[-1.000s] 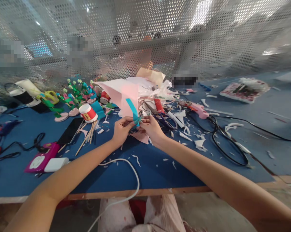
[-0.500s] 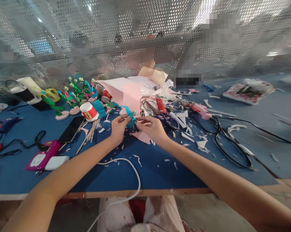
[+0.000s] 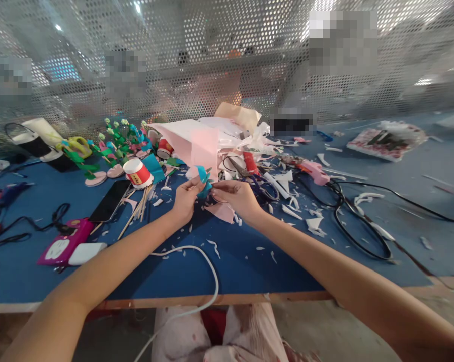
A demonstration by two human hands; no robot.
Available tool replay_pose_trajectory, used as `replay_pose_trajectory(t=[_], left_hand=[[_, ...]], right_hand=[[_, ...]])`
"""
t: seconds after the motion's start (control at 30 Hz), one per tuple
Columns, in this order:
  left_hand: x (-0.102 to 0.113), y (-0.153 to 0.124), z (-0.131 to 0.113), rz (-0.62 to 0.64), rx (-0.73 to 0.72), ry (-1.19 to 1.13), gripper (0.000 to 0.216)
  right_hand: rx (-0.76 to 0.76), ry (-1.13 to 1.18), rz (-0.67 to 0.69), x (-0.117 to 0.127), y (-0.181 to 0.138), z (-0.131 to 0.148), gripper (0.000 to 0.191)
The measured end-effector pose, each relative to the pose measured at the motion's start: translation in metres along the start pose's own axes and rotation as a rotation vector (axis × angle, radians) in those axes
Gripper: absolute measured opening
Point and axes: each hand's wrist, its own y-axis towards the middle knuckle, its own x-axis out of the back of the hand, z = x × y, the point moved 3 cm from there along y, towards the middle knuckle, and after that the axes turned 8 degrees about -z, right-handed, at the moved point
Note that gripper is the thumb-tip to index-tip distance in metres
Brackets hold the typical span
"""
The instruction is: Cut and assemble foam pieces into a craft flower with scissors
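Where a long teal strip stood up from between the hands a second ago, only a short bunched stub of the strip (image 3: pixel 203 180) now shows, pinched at both sides. The left hand (image 3: pixel 184 199) grips it with thumb and fingertips; the right hand (image 3: pixel 237 197) meets it from the other side, fingers closed on the same piece. Both hands hover just above the blue table (image 3: pixel 234 261), near the pink sheet (image 3: pixel 204 146). The strip appears folded or gathered down into a compact shape, so the shaping looks well along. Scissors (image 3: pixel 255 183) lie just beyond the right hand, the red cup (image 3: pixel 137 173) to the left, and white scraps (image 3: pixel 313 223) lie scattered around.
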Motion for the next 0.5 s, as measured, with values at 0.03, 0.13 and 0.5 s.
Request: replay_pose_trajectory(t=[0.03,0.13,0.5], left_hand=[[0.0,0.0,0.0,0.001,0.002,0.002,0.028],[0.0,0.001,0.0,-0.011,0.004,0.011,0.029],[0.001,0.005,0.003,0.07,-0.096,0.154,0.026]], right_hand=[[-0.045,0.045,0.02,-0.001,-0.001,0.0,0.02],[-0.155,0.159,0.084,-0.005,-0.005,0.003,0.02],[-0.199,0.229,0.134,-0.009,-0.008,0.004,0.034]])
